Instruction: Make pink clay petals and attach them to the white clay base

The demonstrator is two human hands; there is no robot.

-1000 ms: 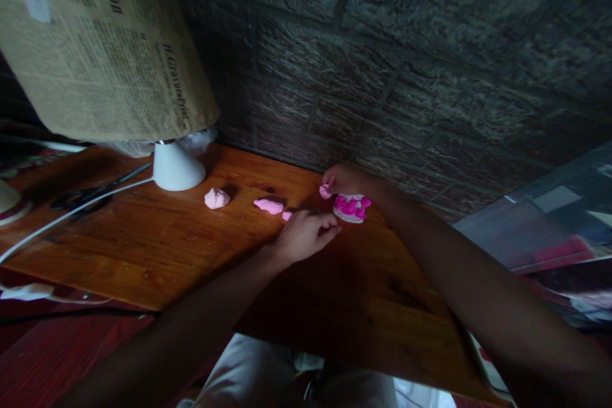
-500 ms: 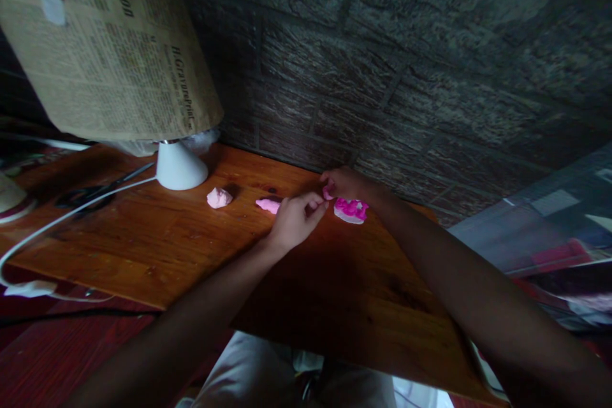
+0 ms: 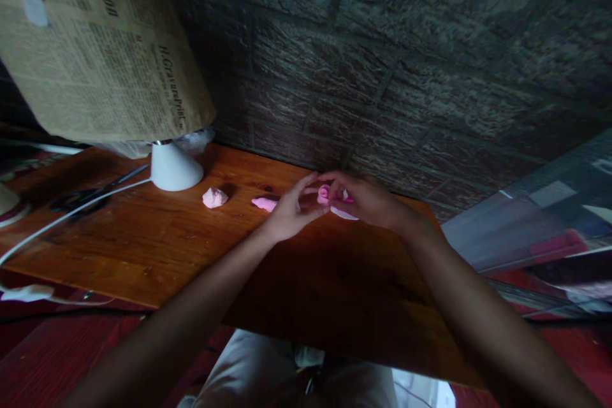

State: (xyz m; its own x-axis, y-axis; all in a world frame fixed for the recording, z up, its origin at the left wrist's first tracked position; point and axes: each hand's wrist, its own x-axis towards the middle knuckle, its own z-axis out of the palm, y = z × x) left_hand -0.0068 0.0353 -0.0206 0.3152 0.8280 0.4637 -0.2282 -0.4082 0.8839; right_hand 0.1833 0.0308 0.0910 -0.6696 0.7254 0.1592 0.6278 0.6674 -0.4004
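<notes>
Between the fingertips of both hands is a small pink clay coil (image 3: 324,195), rolled into a spiral. My left hand (image 3: 291,211) curves round its left side, with the thumb below and the fingers above. From the right, my right hand (image 3: 370,201) grips the coil with bent fingers. Partly hidden beneath that hand lies a white disc (image 3: 345,213) with bright pink clay on it. A longer pink clay piece (image 3: 264,204) rests on the table just left of my left hand. Further left sits a pale pink clay lump (image 3: 215,197).
A lamp with a newsprint shade (image 3: 119,57) and white base (image 3: 174,167) stands on the wooden table (image 3: 191,248) at left. Dark scissors (image 3: 90,197) and the white cord (image 3: 71,211) lie beside it. A stone wall (image 3: 306,76) rises behind; a translucent box (image 3: 516,204) is at right.
The pink strip in my fingers now shows as a rolled coil. My right hand has turned and come lower, covering much of the disc. My left fingers have spread wider around the clay.
</notes>
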